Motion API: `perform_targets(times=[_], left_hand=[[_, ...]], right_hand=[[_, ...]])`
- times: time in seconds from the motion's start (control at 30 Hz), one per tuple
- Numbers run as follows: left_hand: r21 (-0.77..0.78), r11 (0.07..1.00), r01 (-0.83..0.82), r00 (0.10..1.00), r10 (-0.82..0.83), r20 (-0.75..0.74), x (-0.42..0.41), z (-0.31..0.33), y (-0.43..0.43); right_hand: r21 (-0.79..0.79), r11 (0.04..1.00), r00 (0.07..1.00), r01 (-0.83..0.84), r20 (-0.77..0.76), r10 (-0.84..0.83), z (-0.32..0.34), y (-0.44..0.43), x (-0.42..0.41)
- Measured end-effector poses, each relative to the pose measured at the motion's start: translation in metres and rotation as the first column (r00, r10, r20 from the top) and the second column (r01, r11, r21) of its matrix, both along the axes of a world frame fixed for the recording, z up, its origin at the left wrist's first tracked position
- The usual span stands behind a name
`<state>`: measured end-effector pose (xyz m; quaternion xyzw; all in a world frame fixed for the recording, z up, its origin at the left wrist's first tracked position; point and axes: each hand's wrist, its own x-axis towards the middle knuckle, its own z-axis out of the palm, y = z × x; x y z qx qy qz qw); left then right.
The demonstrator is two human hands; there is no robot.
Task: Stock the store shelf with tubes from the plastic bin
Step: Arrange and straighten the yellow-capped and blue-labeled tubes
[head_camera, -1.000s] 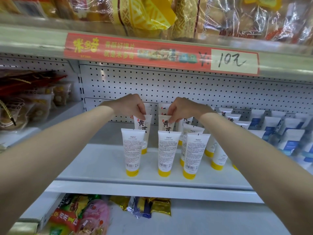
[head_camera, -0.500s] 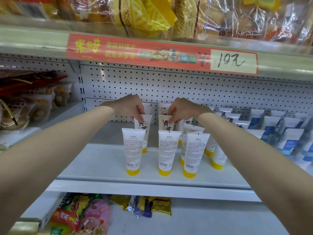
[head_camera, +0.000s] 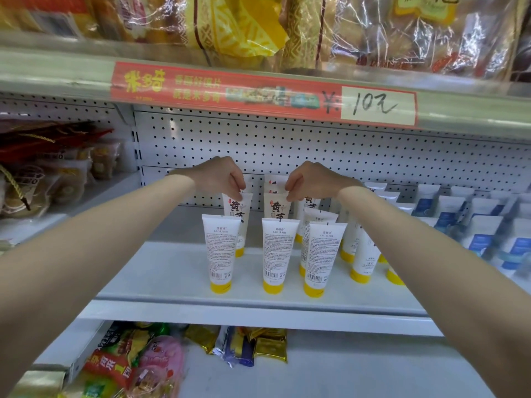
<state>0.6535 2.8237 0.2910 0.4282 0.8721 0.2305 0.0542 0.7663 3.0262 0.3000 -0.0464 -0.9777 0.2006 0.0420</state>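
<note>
Left hand (head_camera: 221,176) pinches rear-left tube (head_camera: 238,209); right hand (head_camera: 311,179), rear-middle tube (head_camera: 275,206); shelf (head_camera: 161,271) open leftward.

White tubes (head_camera: 220,251) w/ yellow caps; red price strip (head_camera: 230,90); white-blue tubes (head_camera: 482,239).

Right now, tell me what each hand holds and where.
Left hand pinches the top edge of one second-row tube; right hand pinches the top edge of the neighbouring tube.

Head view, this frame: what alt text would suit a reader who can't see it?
Two hands hold white tubes upright on a white shelf: the left hand pinches the top of one back-row tube, the right hand the neighbour tube, behind three front-row tubes with yellow caps. Blue-labelled tubes stand at right.
</note>
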Motion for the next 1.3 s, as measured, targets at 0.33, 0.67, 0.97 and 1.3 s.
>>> perform_targets(times=[0.33,0.67,0.97,1.3], left_hand=[[0.095,0.995,-0.006,1.000,0.008,-0.022,0.037,0.017,0.012],[0.083,0.996,0.011,1.000,-0.012,0.010,0.072,0.014,0.033],[0.028,0.999,0.031,0.999,-0.031,0.013,0.085,0.009,0.056],[0.022,0.993,0.115,0.992,-0.116,0.040,0.080,0.000,0.078]], right_hand=[[0.006,0.998,0.997,0.060,-0.049,-0.059,0.012,0.017,0.040],[-0.055,0.997,0.997,0.056,0.049,-0.053,0.011,0.035,0.072],[-0.049,0.998,0.995,0.042,0.089,-0.037,0.006,0.038,0.074],[-0.098,0.992,0.996,0.078,0.055,-0.073,0.001,0.044,0.059]])
